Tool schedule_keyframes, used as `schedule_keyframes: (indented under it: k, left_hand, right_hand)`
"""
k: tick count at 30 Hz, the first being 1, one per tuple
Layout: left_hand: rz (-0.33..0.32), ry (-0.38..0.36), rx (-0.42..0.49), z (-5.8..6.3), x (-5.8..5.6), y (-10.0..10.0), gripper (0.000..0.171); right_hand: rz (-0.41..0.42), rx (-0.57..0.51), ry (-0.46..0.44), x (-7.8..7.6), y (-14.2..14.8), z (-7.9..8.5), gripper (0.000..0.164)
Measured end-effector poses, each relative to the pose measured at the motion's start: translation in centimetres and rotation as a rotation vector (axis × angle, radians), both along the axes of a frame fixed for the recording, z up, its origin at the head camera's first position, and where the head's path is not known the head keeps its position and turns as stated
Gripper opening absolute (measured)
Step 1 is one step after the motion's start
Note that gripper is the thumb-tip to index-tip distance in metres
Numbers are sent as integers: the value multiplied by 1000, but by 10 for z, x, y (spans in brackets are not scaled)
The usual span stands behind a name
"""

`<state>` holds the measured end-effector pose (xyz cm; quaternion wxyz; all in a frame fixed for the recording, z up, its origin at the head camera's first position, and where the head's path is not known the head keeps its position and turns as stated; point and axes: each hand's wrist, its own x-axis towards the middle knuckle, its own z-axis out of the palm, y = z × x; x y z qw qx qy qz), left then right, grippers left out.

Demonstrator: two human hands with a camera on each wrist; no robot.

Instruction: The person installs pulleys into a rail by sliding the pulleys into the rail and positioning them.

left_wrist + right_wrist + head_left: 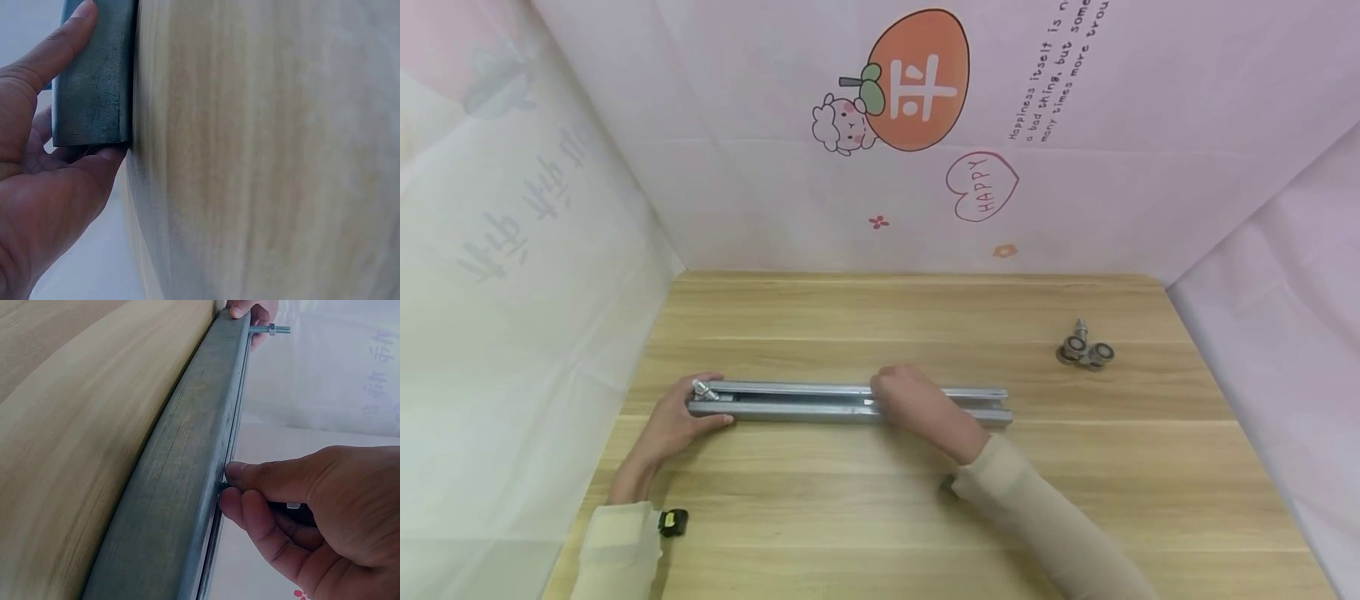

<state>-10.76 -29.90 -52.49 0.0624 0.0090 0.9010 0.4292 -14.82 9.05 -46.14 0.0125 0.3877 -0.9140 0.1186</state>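
Observation:
A grey metal track rail [808, 410] with a slot along its top lies crosswise on the table. My left hand [673, 421] grips its left end, thumb along the near side and other fingers round the far side. Beside those fingers a bolt with a nut [705, 390] stands up from the slot; the right wrist view shows this bolt [272, 329] sticking out at the far end. Right of the rail's middle, my right hand [917, 408] pinches a bolt [224, 485] at the slot. Fingers hide most of that bolt, and whatever it joins inside the rail is hidden.
A roller trolley [1084, 352] with wheels and a bolt lies at the back right of the wooden table [850, 517]. White printed cloth [760, 192] stands behind the table and at both sides. A dark wrist device [673, 522] sits by the left sleeve.

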Motion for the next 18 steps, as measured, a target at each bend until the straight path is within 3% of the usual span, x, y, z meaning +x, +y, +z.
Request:
schedule_keyframes:
  k: [18]
  left_hand:
    - [2, 1, -3, 0, -1, 0, 81]
  right_hand:
    - [21, -3, -13, -1, -12, -2, 15]
